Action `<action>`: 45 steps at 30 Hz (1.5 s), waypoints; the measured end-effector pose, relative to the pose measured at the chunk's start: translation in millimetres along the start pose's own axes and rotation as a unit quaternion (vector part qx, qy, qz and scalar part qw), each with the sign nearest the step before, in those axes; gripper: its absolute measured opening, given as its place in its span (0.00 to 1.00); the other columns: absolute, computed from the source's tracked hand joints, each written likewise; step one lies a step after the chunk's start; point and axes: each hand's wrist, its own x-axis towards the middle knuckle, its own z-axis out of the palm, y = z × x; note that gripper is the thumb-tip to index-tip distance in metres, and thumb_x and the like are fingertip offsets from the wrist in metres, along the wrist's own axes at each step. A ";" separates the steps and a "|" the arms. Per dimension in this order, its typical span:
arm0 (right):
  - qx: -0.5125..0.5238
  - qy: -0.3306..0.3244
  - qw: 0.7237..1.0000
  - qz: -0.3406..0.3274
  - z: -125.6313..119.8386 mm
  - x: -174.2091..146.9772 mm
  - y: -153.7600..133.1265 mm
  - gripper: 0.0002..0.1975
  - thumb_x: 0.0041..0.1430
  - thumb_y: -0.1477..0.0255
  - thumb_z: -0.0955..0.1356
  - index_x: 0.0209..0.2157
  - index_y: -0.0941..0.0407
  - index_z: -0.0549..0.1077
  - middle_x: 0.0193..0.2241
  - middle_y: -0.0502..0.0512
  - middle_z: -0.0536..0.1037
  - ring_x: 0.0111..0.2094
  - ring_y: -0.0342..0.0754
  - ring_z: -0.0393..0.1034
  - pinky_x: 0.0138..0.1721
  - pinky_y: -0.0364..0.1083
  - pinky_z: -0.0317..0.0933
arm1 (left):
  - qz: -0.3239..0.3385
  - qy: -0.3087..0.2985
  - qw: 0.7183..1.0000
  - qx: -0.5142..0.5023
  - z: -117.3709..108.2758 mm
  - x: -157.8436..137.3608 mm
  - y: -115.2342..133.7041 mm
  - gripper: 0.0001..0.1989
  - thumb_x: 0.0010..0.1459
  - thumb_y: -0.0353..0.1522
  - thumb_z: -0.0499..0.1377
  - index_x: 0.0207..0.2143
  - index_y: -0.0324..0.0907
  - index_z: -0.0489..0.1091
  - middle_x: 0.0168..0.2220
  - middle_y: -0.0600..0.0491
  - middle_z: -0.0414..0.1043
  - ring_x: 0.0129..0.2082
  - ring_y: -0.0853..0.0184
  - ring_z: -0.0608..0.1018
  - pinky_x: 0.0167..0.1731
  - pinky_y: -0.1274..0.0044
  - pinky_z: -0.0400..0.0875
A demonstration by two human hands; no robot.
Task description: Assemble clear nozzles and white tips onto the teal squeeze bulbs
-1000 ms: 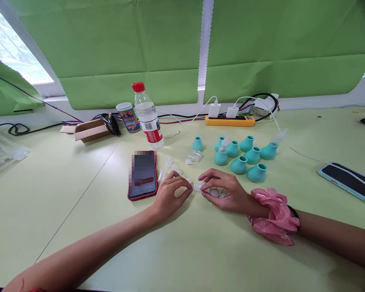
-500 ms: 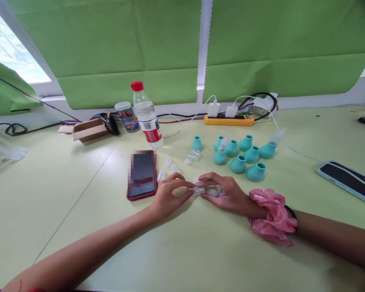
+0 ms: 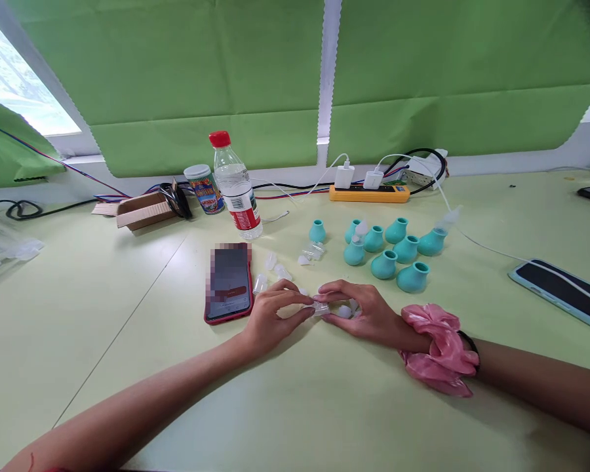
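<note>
Between my fingertips lies a small clear plastic tube-like piece [image 3: 320, 308]. My left hand [image 3: 275, 314] pinches its left end, and my right hand [image 3: 361, 308] grips the right end. Small whitish translucent pieces [image 3: 345, 311] lie under the right fingers, partly hidden. Loose clear cups [image 3: 260, 284] and white tips [image 3: 271, 261] are just beyond my left hand. Past my right hand stand several turquoise rubber bulbs [image 3: 384, 264] with open necks. One bulb [image 3: 354, 252] carries a white tip, and another at the right [image 3: 431, 242] has a translucent piece in its neck.
A phone in a red case [image 3: 229, 288] lies left of my left hand. Behind are a water bottle [image 3: 238, 190], a can [image 3: 204, 190], a cardboard box [image 3: 145, 211] and a yellow power strip [image 3: 368, 194]. A white cable crosses a second phone [image 3: 560, 292] at the right.
My hands stay almost in the same place, still holding the clear piece between them. The view has shifted very slightly.
</note>
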 end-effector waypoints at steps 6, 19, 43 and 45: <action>-0.005 0.002 1.000 0.007 0.5 -0.2 -0.7 0.18 0.47 0.76 0.68 0.41 0.52 0.63 0.37 0.49 0.75 0.36 0.44 0.72 0.36 0.41 0.67 | 0.034 -0.007 0.999 -0.023 1.8 -0.5 -3.6 0.04 0.48 0.27 0.60 0.29 0.40 0.73 0.27 0.53 0.76 0.28 0.68 0.70 0.30 0.75 0.70; 0.004 -0.014 1.000 0.012 0.4 -1.0 0.2 0.20 0.47 0.75 0.68 0.42 0.52 0.61 0.37 0.49 0.75 0.38 0.44 0.72 0.37 0.42 0.66 | 0.029 -0.018 0.999 -0.011 0.6 0.1 -1.4 0.03 0.49 0.26 0.59 0.28 0.39 0.72 0.27 0.51 0.75 0.28 0.68 0.70 0.29 0.75 0.69; -0.022 -0.005 0.998 -0.056 -0.5 -0.5 1.0 0.12 0.49 0.74 0.68 0.38 0.56 0.69 0.30 0.51 0.76 0.30 0.41 0.70 0.32 0.39 0.63 | 0.040 -0.020 0.999 0.017 2.4 1.2 -0.1 0.04 0.48 0.28 0.60 0.29 0.37 0.72 0.26 0.50 0.74 0.28 0.68 0.70 0.29 0.75 0.69; -0.021 -0.003 0.998 -0.063 -0.5 -0.2 0.5 0.12 0.49 0.75 0.68 0.38 0.56 0.70 0.29 0.52 0.76 0.29 0.41 0.69 0.31 0.39 0.62 | 0.041 -0.022 0.999 0.018 2.6 1.4 0.3 0.03 0.48 0.28 0.60 0.28 0.37 0.72 0.26 0.50 0.74 0.28 0.68 0.70 0.29 0.75 0.69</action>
